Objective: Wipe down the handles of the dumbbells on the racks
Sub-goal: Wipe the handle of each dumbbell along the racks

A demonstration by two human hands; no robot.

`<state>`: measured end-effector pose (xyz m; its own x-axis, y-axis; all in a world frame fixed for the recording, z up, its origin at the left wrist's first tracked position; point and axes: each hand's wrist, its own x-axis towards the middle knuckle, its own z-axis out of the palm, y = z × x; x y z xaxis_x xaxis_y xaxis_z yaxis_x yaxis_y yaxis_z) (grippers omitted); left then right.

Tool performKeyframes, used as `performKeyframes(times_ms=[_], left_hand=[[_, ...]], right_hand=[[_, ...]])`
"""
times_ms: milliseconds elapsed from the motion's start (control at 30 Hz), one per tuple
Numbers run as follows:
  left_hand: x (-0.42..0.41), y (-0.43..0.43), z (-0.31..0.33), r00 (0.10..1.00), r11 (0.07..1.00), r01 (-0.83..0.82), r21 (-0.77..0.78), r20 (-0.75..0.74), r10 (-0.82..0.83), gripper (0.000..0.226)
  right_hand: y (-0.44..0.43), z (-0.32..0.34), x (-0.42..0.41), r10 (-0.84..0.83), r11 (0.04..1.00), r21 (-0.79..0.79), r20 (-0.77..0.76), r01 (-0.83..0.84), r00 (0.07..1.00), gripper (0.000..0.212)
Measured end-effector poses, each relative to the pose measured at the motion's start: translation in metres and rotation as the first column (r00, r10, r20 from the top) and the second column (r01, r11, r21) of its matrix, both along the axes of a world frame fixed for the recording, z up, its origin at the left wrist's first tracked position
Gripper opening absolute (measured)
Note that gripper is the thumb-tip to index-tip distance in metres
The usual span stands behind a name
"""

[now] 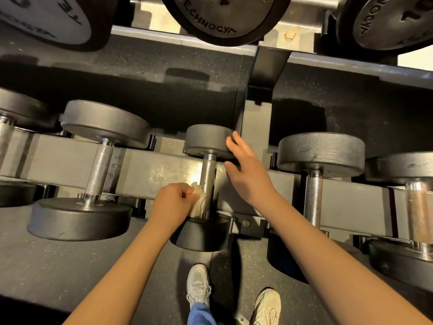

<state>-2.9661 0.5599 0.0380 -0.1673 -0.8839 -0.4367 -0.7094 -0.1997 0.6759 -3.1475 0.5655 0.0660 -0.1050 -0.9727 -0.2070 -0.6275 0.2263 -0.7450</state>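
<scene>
A small black dumbbell lies on the lower rack rail at the centre, its knurled steel handle running away from me. My left hand grips a crumpled white cloth and presses it against the near left side of that handle. My right hand has straight fingers resting on the right edge of the dumbbell's far head. The near head sits just below my left hand.
More dumbbells lie on the same grey rail: a larger one at left, another at right, and one at the far right. Large dumbbell heads hang overhead on the upper shelf. My shoes stand on the speckled floor.
</scene>
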Motion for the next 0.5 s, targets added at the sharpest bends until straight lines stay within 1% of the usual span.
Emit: performKeyframes(times_ms=[67, 100, 133, 167, 233, 267, 300, 333, 400, 433, 467, 500], left_hand=[[0.0, -0.005, 0.011, 0.988, 0.995, -0.097, -0.024, -0.124, 0.093, 0.016], [-0.002, -0.009, 0.016, 0.976, 0.99, -0.133, -0.044, -0.18, 0.124, 0.011], [-0.008, -0.013, 0.021, 0.97, 0.988, -0.143, -0.067, -0.206, 0.126, 0.013], [-0.014, -0.017, 0.025, 0.97, 0.988, -0.125, -0.09, -0.223, 0.102, 0.016], [-0.027, -0.021, 0.031, 0.958, 0.992, -0.069, -0.109, -0.284, 0.036, 0.02], [-0.031, -0.021, 0.034, 0.949, 0.993, -0.043, -0.109, -0.315, 0.006, 0.023], [-0.033, -0.021, 0.035, 0.944, 0.994, -0.019, -0.108, -0.33, -0.018, 0.026], [-0.034, -0.021, 0.035, 0.947, 0.993, 0.007, -0.117, -0.318, -0.044, 0.029], [-0.03, -0.026, 0.037, 0.959, 0.984, 0.039, -0.173, -0.27, -0.086, 0.025], [-0.028, -0.03, 0.04, 0.974, 0.967, 0.039, -0.251, -0.207, -0.093, 0.021], [-0.025, -0.036, 0.042, 0.988, 0.94, 0.046, -0.337, -0.125, -0.093, 0.023], [-0.023, -0.043, 0.044, 0.994, 0.911, 0.063, -0.407, -0.056, -0.094, 0.031]], right_hand=[[0.007, -0.001, -0.003, -0.059, 0.996, -0.061, 0.018, 0.06, 0.998, 0.033], [0.011, -0.002, -0.004, -0.083, 0.994, -0.062, 0.075, 0.087, 0.994, 0.023], [0.016, -0.003, -0.002, -0.106, 0.993, -0.033, 0.172, 0.114, 0.979, 0.019], [0.019, -0.002, 0.002, -0.13, 0.991, 0.009, 0.287, 0.133, 0.949, 0.02], [0.018, -0.004, 0.013, -0.196, 0.98, 0.081, 0.468, 0.179, 0.862, 0.032], [0.015, -0.004, 0.019, -0.239, 0.971, 0.121, 0.525, 0.206, 0.816, 0.032], [0.012, -0.004, 0.024, -0.285, 0.959, 0.164, 0.553, 0.233, 0.783, 0.027], [0.009, -0.004, 0.027, -0.329, 0.944, 0.195, 0.558, 0.265, 0.762, 0.02], [0.005, -0.008, 0.028, -0.418, 0.908, 0.218, 0.543, 0.359, 0.728, 0.019], [0.004, -0.011, 0.026, -0.459, 0.886, 0.204, 0.517, 0.417, 0.723, 0.021], [0.003, -0.016, 0.025, -0.492, 0.866, 0.175, 0.467, 0.468, 0.735, 0.022], [0.002, -0.019, 0.025, -0.512, 0.854, 0.149, 0.411, 0.499, 0.754, 0.02]])
